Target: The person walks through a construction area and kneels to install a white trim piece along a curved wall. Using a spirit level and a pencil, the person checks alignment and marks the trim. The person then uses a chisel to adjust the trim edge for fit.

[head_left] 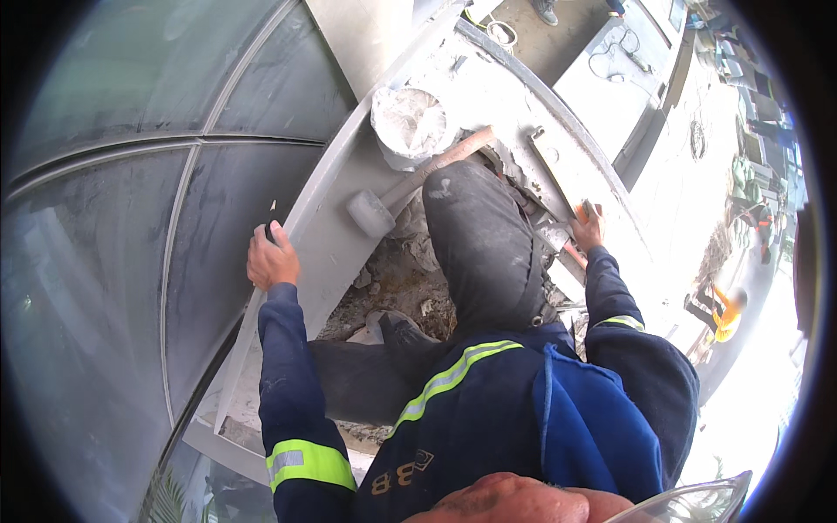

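My left hand (272,257) is closed round a small black-handled tool (271,228) with a pale pointed tip, at the grey ledge beside the glass panels. On the right, my right hand (589,228) grips an orange-handled tool (582,211) against the dusty pale slab; its working end cannot be made out. A long dark metal bar (549,166) lies close by that hand. Between my hands, a mallet (371,214) with a grey head and wooden handle leans across the ledge by my knee. Beyond it stands a white bucket (384,155) with whitish material inside.
Large glass panels (105,209) fill the left side. Rubble and dirt (410,279) lie in the gap under my legs. A curved stone edge (558,105) runs along the far right. Cables (623,54) rest on a pale surface beyond. Another person (728,314) in orange is far right.
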A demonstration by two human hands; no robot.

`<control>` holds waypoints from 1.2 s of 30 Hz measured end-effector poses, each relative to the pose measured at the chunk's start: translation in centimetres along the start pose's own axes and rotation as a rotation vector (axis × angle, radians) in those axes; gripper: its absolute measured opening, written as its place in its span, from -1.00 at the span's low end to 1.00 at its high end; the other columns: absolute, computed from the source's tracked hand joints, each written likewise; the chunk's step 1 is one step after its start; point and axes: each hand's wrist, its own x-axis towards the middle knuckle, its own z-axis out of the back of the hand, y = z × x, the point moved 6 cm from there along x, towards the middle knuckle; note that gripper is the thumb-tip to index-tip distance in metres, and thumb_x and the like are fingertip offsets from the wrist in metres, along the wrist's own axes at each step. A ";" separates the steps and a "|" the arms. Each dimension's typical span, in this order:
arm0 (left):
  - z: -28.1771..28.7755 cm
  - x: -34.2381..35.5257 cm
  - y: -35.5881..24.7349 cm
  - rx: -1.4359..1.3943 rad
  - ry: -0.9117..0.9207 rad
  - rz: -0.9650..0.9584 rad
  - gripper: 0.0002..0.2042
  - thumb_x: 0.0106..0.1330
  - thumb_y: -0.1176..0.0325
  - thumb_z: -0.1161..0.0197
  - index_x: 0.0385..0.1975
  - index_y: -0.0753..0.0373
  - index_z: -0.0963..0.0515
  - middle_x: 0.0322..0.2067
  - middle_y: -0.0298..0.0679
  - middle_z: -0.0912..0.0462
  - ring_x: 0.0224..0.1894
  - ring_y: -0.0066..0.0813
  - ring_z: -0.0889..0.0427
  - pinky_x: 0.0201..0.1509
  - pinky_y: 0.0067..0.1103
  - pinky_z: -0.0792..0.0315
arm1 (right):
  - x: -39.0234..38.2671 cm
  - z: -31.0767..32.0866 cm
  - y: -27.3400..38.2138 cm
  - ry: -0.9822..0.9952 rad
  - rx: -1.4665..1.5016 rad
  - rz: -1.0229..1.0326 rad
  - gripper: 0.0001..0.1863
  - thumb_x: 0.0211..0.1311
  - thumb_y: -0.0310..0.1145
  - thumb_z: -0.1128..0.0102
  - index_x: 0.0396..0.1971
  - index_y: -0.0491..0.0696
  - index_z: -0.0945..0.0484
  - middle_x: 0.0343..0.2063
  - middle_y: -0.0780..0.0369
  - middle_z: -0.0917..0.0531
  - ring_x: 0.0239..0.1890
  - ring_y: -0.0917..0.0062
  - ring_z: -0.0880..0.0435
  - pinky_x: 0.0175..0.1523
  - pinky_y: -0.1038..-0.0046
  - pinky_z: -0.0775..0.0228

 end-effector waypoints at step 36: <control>3.8 0.5 -6.1 -0.107 -0.168 -0.408 -0.48 0.33 -0.07 -0.24 0.16 0.13 -0.46 0.05 -0.18 -0.54 -0.06 -0.06 -0.66 -0.08 -0.21 -0.56 | -6.3 0.3 17.5 0.093 0.178 0.216 -0.58 0.25 -0.01 -0.27 -0.12 -0.06 -0.61 -0.19 0.04 -0.69 -0.15 0.07 -0.69 -0.04 0.11 -0.50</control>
